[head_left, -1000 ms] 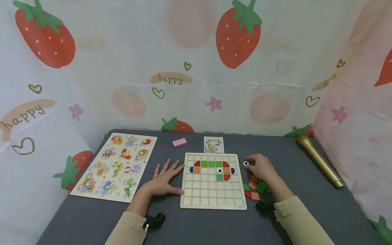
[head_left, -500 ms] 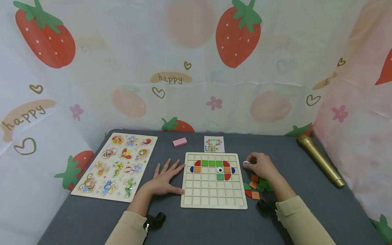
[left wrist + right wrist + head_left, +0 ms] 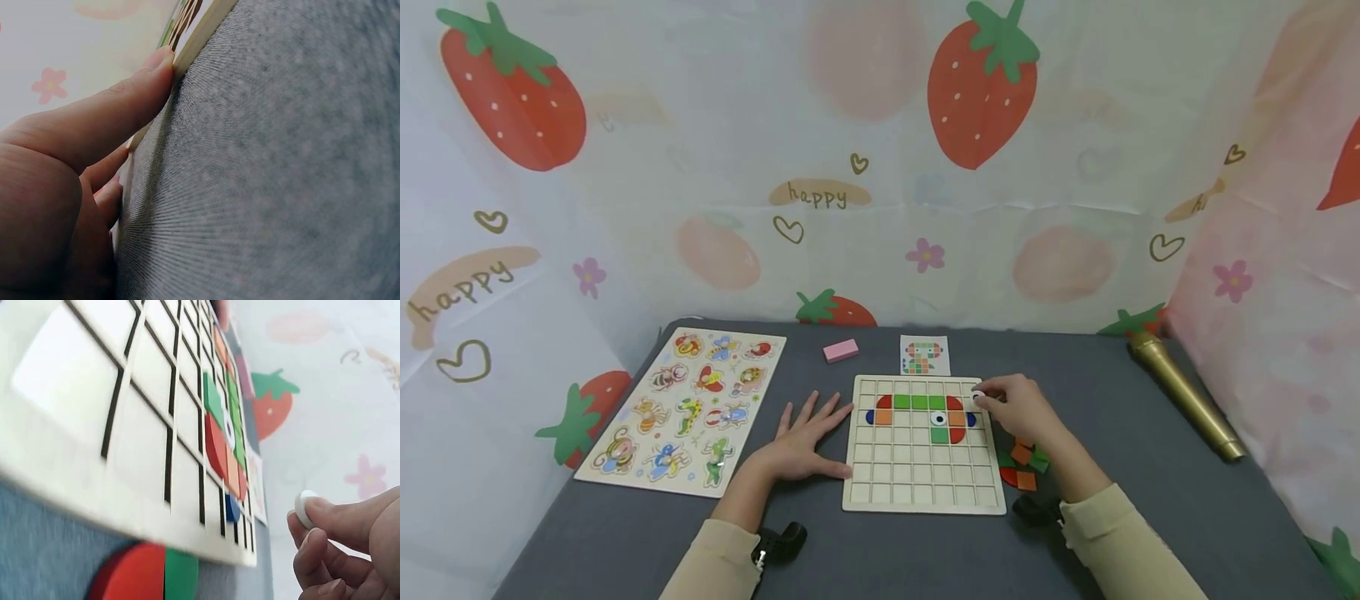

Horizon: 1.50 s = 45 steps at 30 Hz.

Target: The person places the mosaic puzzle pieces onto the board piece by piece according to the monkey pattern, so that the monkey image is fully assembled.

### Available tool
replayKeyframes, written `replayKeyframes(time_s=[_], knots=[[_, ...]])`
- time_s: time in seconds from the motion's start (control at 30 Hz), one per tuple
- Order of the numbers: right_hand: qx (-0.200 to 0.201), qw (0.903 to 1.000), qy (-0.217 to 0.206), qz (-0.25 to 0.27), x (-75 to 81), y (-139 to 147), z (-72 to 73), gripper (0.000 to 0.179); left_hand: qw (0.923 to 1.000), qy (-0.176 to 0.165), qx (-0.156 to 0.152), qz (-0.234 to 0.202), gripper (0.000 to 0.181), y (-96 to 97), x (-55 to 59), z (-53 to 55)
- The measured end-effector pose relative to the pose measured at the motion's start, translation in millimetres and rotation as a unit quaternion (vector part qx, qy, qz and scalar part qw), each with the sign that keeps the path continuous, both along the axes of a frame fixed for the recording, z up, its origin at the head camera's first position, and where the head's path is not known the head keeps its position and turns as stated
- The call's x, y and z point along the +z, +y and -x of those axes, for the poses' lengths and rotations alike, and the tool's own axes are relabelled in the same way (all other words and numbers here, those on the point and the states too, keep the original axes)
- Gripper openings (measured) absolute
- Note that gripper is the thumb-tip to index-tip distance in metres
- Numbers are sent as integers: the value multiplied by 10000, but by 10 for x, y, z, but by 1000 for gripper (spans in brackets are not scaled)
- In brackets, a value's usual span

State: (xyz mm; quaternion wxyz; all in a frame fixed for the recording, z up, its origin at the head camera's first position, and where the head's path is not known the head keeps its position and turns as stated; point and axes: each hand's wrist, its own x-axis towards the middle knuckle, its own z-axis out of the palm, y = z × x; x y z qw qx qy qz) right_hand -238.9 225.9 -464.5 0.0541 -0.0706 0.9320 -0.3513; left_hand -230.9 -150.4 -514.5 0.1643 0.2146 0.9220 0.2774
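Two beige sleeves [image 3: 707, 560] lay well apart over the near part of the gray counter [image 3: 895, 562], a black wrist device [image 3: 782, 543] at each wrist. Between them, a wide stretch of counter ran up to the near edge of a gridded board [image 3: 881, 494]. Loose pieces [image 3: 1026, 481] in red, green and orange crowded the board's right edge, leaving little room before the right sleeve. The left hand [image 3: 796, 447] had its fingers spread, thumb and forefinger touching the board's left edge; a narrow strip of counter separated this hand from a slanted picture sheet [image 3: 679, 410] of cartoon creatures. The right hand [image 3: 1020, 407] pinched a white round piece [image 3: 304, 508] between thumb and forefinger. In the head view that piece appeared over the board, just inside its right edge near the far corner; the right wrist view showed it raised off the surface. Fitted pieces [image 3: 919, 402] in green, red, orange, blue and white sat in the board's far rows. Just beyond its far edge lay a printed card [image 3: 925, 355], with a pink block [image 3: 840, 351] near it on the left. A golden tube [image 3: 1186, 397] slanted along the counter's right side, a broad stretch of counter between it and the right hand. Behind the counter's far edge hung a strawberry-print cloth [image 3: 880, 133].
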Motion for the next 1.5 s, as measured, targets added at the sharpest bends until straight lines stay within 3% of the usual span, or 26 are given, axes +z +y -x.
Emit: replayKeyframes(time_s=[0.3,0.53,1.03,1.3,1.5], knots=[[119,9982,332,476,-16,-253,-29,23,10000,-12,-15,-45,103,-15,-46,3],[38,9975,153,684,-13,-440,-14,11,10000,-8,4,17,103,-5,-11,14],[258,9981,-3,554,-162,-814,69,9,10000,-17,-32,-58,103,1,33,-7],[106,9985,31,544,-212,-963,112,6,10000,-33,-28,-11,103,-5,18,13],[99,9999,27,127,-206,-1035,115,6,10000,-29,-22,-41,103,-4,19,2]])
